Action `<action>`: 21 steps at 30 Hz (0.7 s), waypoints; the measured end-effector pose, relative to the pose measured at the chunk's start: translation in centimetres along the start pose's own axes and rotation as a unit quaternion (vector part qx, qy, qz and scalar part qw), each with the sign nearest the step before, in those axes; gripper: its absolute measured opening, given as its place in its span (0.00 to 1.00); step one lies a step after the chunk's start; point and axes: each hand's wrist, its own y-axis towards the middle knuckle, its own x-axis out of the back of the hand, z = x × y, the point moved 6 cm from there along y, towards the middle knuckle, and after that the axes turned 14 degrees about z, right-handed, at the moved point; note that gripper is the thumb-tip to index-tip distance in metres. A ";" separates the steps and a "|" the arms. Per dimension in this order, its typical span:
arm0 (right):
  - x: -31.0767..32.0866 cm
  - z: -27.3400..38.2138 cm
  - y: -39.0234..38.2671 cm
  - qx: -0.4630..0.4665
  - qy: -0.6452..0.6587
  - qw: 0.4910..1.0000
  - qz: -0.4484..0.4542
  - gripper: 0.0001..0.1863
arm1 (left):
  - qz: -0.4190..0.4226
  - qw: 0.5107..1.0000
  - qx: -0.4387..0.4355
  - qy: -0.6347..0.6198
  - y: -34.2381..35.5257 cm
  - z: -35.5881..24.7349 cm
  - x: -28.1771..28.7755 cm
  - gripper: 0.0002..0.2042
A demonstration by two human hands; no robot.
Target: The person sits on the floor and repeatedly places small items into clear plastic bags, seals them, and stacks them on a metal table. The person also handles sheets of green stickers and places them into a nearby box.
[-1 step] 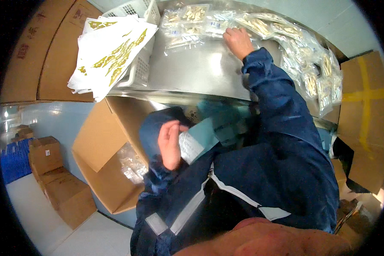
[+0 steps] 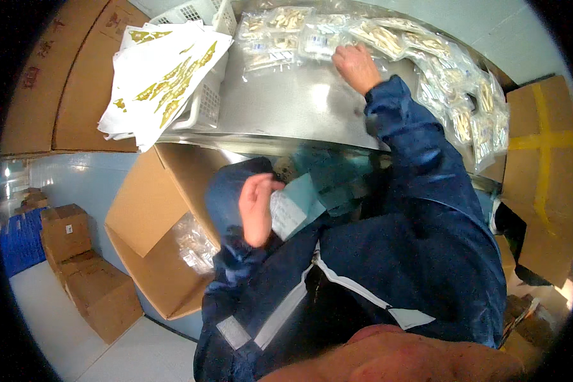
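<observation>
Head view shows your steel surface (image 2: 280, 102) with clear packets (image 2: 375, 35) piled along its far and right edges, the middle bare. A white basket (image 2: 204, 105) carrying printed white bags (image 2: 165, 76) sits at its left edge; an open carton (image 2: 159, 254) stands below. Your right hand (image 2: 358, 67) reaches far out, fingers pressed on a packet, grip narrow. Your left hand (image 2: 256, 209) stays low, curled around a teal pack (image 2: 299, 204).
</observation>
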 end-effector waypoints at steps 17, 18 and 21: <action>3.4 13.5 -17.1 -0.030 0.633 0.766 0.105 0.25 | 0.111 0.988 -0.031 0.103 4.5 1.5 -9.5 0.08; 3.2 14.5 -17.6 -0.008 0.689 0.711 0.141 0.28 | 0.105 0.990 -0.050 0.079 4.5 0.6 -10.1 0.09; 2.9 12.9 -19.1 -0.091 0.813 0.557 0.141 0.27 | 0.127 0.987 -0.073 0.059 4.4 0.6 -10.5 0.10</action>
